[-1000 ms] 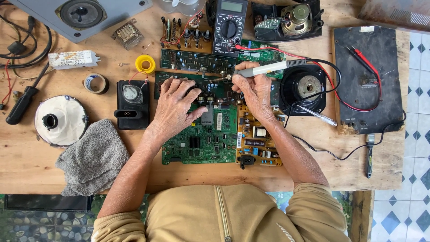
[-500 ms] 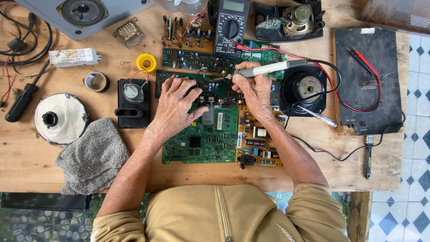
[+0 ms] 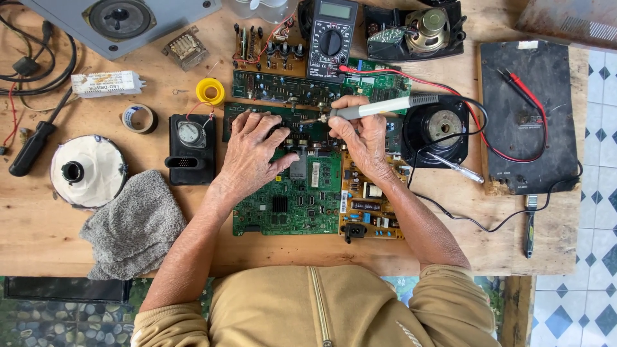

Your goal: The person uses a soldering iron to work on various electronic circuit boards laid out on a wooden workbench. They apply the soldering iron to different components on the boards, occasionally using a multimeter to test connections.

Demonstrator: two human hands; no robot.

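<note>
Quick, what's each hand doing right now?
Left hand: open, fingers spread, pressing flat on the green circuit board.
Right hand: closed around the soldering iron, its tip pointing left at the board.

On the wooden workbench [image 3: 38, 231], the large green circuit board [image 3: 286, 202] lies centre, a smaller orange-brown power board [image 3: 373, 205] touching its right edge. A grey folded cloth [image 3: 132, 225] lies left of them, a round white lamp housing [image 3: 87, 170] behind it. The black digital multimeter [image 3: 331, 38] sits behind the boards, a black round speaker [image 3: 440, 128] to their right
</note>
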